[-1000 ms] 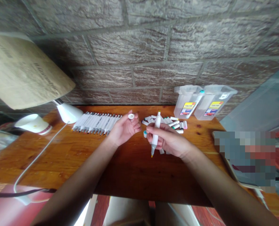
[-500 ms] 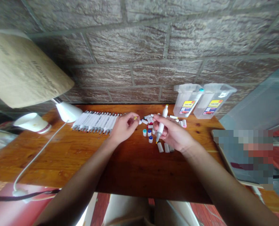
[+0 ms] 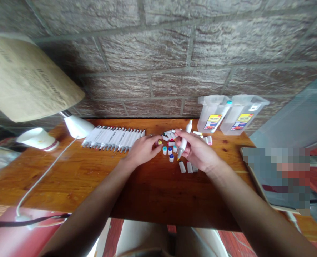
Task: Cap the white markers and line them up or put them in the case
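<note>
My right hand (image 3: 198,150) is wrapped round a white marker (image 3: 184,141) with no caps on, tilted, its grey section and yellow tip pointing down. Between the thumb and forefinger of my left hand (image 3: 142,149) is a small yellow-topped marker cap (image 3: 160,142), low over the table beside the other caps. A teal-topped cap (image 3: 164,150) and a blue-topped cap (image 3: 171,158) stand upright near it. More white caps (image 3: 171,136) lie loose behind, partly hidden by my right hand. Several pale caps (image 3: 182,167) lie below the marker's tip.
A row of uncapped markers (image 3: 112,139) lies on the wooden table (image 3: 67,175) at left. Two clear plastic holders (image 3: 240,116) stand at back right, a teal-ended marker (image 3: 224,110) by them. A lamp (image 3: 76,126), paper cup (image 3: 38,139) and tablet-like device (image 3: 268,182) flank the workspace.
My left hand has moved down and slightly right with the yellow cap, its fingers straighter than before. My right hand and the marker have hardly moved.
</note>
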Demonstrator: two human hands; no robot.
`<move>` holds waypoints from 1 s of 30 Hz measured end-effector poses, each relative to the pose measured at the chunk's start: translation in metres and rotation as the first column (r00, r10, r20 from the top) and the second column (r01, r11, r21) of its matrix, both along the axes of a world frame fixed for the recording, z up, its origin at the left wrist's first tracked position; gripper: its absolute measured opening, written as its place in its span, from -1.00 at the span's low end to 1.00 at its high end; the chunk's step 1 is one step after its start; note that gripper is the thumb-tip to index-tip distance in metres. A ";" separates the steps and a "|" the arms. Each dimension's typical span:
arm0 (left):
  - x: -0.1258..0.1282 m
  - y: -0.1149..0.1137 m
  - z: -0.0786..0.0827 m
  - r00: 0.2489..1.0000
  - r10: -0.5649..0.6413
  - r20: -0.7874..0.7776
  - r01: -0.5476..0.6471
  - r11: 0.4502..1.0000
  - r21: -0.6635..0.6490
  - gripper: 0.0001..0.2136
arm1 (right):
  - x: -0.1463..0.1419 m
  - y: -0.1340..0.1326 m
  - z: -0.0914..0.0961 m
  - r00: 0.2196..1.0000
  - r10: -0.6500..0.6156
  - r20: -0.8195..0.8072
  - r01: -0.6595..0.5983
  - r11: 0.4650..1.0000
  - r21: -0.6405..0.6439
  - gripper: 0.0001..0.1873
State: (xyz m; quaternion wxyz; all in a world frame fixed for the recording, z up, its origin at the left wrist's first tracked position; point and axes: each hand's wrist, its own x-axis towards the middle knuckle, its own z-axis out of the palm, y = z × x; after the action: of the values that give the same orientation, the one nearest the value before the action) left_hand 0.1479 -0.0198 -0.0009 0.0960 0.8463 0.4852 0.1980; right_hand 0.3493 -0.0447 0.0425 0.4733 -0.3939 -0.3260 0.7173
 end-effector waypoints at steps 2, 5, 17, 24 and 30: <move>-0.002 0.001 0.000 0.999 -0.010 0.033 0.011 0.999 -0.035 -0.70 | 0.003 0.002 0.001 0.999 -0.014 -0.036 0.014 1.000 -0.005 -0.71; -0.010 0.004 0.002 0.987 -0.053 0.149 0.065 0.995 -0.080 -0.67 | 0.009 0.007 0.003 0.991 -0.068 -0.118 0.069 0.998 0.005 -0.74; 0.003 -0.004 0.023 0.680 0.032 0.732 0.197 0.954 -0.224 -0.61 | 0.004 -0.003 -0.011 0.916 0.346 0.205 -0.387 0.898 0.211 -0.54; 0.006 -0.012 0.022 0.635 0.041 0.771 0.411 0.828 -0.382 -0.65 | -0.002 -0.012 -0.013 0.802 0.500 0.325 -0.571 0.802 0.174 -0.57; 0.009 -0.011 0.021 0.343 0.258 0.903 0.482 0.777 -0.405 -0.70 | 0.005 -0.003 -0.013 0.857 0.408 0.315 -0.485 0.845 0.227 -0.54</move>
State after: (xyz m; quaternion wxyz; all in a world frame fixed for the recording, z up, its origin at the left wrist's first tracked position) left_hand 0.1571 -0.0313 0.0200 0.6383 0.5288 0.3117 0.4645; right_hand 0.3540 -0.0478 0.0298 0.2997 -0.3193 -0.5716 0.6939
